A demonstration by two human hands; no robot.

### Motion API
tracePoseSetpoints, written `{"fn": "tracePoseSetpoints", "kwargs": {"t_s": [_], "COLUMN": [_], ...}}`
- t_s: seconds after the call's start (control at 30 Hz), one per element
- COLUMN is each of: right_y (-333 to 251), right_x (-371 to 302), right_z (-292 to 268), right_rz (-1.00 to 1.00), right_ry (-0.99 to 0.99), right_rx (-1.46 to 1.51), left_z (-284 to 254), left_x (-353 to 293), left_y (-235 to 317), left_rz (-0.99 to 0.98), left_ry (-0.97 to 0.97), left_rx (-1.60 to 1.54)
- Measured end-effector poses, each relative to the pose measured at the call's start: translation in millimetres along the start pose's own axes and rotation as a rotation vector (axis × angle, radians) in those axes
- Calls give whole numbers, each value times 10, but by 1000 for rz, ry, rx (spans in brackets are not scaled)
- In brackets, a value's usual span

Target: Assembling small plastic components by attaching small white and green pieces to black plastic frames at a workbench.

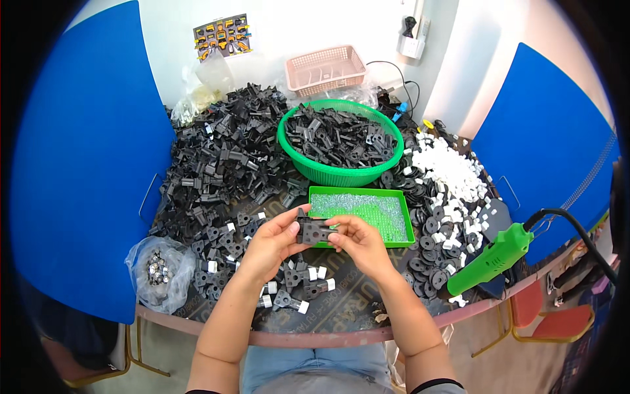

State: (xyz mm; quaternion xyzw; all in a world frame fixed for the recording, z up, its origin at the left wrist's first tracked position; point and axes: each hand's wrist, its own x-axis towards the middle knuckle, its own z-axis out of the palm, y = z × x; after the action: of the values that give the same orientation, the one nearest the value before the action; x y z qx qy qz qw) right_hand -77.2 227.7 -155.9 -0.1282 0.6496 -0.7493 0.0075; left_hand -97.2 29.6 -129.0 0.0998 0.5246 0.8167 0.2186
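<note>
In front of me, over the near edge of a green tray, I hold up a black plastic part (315, 232) with round holes in its flat face. My left hand (270, 244) grips its left end between thumb and fingers. At the other end, the thumb and forefinger of my right hand (363, 244) pinch it; whether a smaller piece sits between them cannot be made out. The shallow green tray (410, 230) holds many tiny silvery metal pieces. Below my left hand lie several similar black parts (287, 300), some with white blocks at one end.
A large heap of black parts (223, 154) covers the left. A green basket (341, 172) full of them stands behind the tray. White pieces (449, 167) and black discs (426, 256) lie right, beside a green corded power tool (492, 261). A plastic bag (141, 262) contains metal pieces.
</note>
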Motion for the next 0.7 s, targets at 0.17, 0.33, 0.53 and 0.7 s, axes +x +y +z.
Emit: {"fn": "tracePoseSetpoints", "kwargs": {"t_s": [0.17, 0.33, 0.53, 0.7], "right_y": [38, 125, 164, 92], "right_x": [7, 24, 25, -22], "right_z": [88, 139, 142, 175], "right_rz": [-101, -242, -202, -317], "right_ry": [89, 195, 235, 283], "right_rx": [43, -83, 26, -298], "left_z": [-15, 38, 103, 185], "left_x": [-6, -22, -35, -57], "left_y": [-26, -40, -56, -168], "left_rz": [32, 11, 53, 207], "left_ry": [0, -5, 18, 42], "left_rx": [10, -48, -19, 208]}}
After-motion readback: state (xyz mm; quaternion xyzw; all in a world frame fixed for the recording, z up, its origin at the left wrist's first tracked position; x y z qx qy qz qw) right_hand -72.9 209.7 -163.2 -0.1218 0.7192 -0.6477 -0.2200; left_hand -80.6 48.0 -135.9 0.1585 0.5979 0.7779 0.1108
